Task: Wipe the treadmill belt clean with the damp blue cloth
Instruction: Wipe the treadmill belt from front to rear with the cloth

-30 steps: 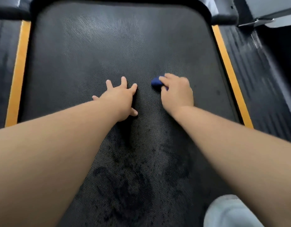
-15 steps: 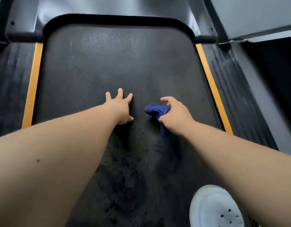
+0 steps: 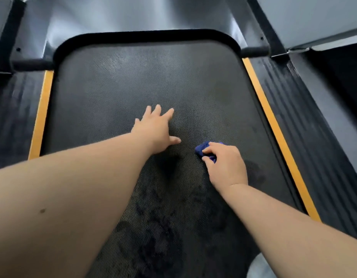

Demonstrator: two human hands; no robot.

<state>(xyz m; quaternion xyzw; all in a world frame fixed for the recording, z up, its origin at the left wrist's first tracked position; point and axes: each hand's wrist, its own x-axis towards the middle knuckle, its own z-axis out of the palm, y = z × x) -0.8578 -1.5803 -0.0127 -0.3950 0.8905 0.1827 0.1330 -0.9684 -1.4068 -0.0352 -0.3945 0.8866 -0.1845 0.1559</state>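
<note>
Centrally, the left hand lies flat on the treadmill belt, fingers straight and spread, holding nothing. The right hand, right of centre, has its thumb and fingers curled round the blue cloth, which is bunched into a small wad against the belt just beyond the knuckles.

Change: a second ago the right hand sat level with the left. Half a second ago the cloth trailed loosely from the fingers. It is now gathered tight, and the right hand sits lower in the frame than the left. This reads as a pull stroke drawn back toward the person, with the grip re-formed for another pass.

Implication: dark blotches mark the lower centre of the belt, while the upper belt looks paler and dry. Wiping therefore appears to be part done, with the far end likely still to be covered.

Limits of view: most of the cloth is hidden under the right hand, so its contact with the belt cannot be confirmed. Yellow strips and side rails run out of frame. A pale rounded shape at the lower right edge is cut off and too blurred to identify.
</note>
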